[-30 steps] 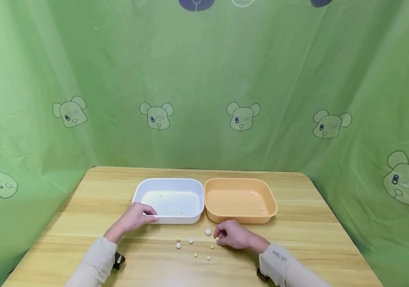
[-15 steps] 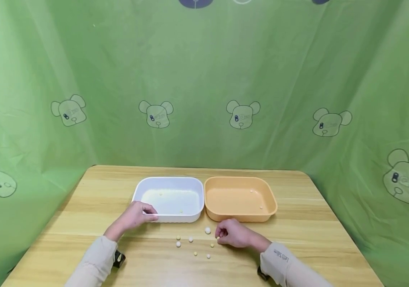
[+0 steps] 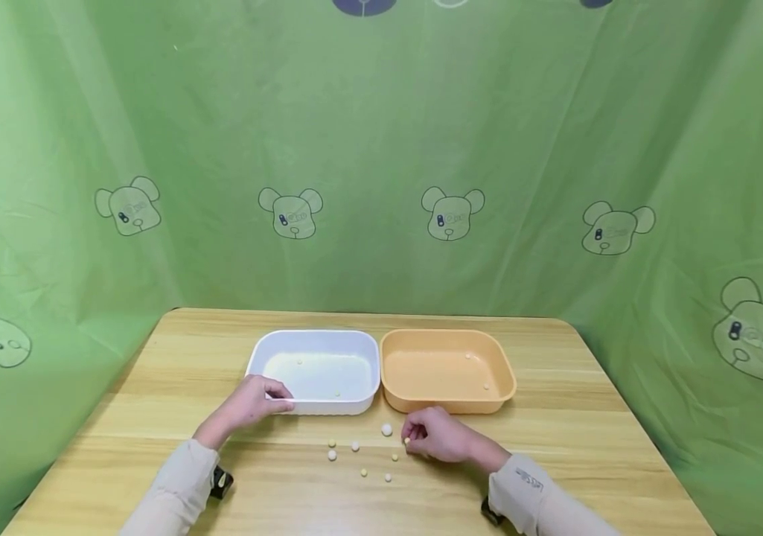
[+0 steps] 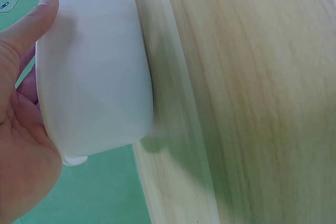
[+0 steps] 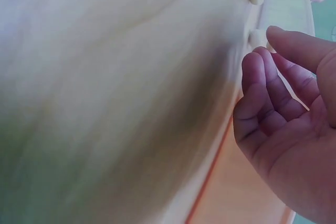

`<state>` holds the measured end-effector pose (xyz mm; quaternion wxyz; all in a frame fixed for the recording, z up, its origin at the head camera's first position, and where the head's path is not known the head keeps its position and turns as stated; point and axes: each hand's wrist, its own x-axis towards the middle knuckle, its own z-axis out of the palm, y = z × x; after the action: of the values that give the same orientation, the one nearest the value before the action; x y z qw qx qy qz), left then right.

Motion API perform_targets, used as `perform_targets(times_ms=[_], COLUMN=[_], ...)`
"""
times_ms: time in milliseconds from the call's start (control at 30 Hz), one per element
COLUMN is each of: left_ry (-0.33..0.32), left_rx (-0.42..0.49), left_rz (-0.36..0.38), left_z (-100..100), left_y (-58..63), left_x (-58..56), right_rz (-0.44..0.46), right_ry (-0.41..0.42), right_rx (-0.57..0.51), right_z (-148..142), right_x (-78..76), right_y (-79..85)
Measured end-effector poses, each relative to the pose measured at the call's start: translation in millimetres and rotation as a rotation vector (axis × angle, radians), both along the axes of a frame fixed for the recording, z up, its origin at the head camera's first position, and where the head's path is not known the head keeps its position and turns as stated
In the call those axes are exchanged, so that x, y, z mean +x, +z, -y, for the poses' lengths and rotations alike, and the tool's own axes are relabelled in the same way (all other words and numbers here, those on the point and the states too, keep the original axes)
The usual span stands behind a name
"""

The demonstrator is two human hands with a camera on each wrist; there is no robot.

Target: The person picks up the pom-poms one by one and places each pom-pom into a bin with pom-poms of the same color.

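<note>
"Head view first: how are the hands posed?"

"Well apart. The left hand [image 3: 254, 400] grips the white tray [image 3: 334, 408] at its lower-left corner, thumb on the outer wall. The right hand [image 3: 440, 435], at lower centre, pinches a small yellow ball [image 3: 407, 441] at its fingertips."

"And edges, room?"

"The orange tray [image 3: 471, 407] has its near wall just behind the right knuckles; a white ball [image 3: 386, 429] sits just left of those fingertips. Loose balls [image 3: 355, 447] lie at lower centre. The wooden tabletop [image 3: 287, 495] stretches outward on both sides, a green curtain [image 3: 381, 268] behind its far edge."
</note>
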<state>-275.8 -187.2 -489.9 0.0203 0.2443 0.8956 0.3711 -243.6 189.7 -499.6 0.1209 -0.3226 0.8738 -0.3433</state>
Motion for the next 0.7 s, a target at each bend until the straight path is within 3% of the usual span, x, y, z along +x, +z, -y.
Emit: perform_targets(times_ms=[700], left_ry=[-0.001], left_rx=[-0.002], left_rz=[-0.006], left_z=[1], left_y=[0.6], left_x=[-0.3], right_rz=[-0.012], right_ry=[-0.028], right_rx=[-0.031], right_z=[8], right_x=[4.1], right_y=[25.2])
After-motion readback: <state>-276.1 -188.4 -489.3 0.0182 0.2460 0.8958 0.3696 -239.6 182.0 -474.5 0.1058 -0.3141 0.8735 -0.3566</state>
